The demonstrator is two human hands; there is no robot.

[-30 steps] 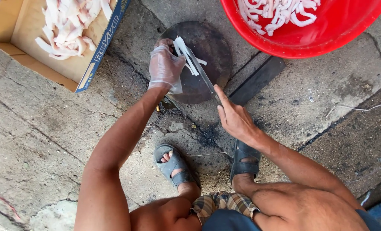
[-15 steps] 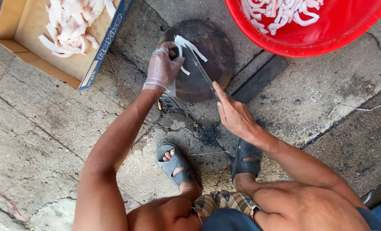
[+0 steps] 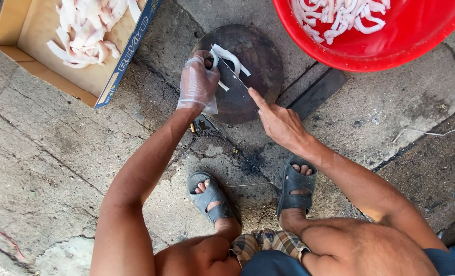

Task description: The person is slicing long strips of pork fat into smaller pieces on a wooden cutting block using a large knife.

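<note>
cracked concrete floor (image 3: 48,168) carries a round dark chopping block (image 3: 260,56) in the middle, a cardboard box (image 3: 18,30) far left, a red basin (image 3: 386,51) far right.

floor: cracked grey concrete (image 3: 48,153) | stained dark patches | daylight

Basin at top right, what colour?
Red basin, holding pale white strips; the head view shows it.

Left hand (image 3: 198,82) gloved, clenched — right hand (image 3: 278,120) bare
</note>
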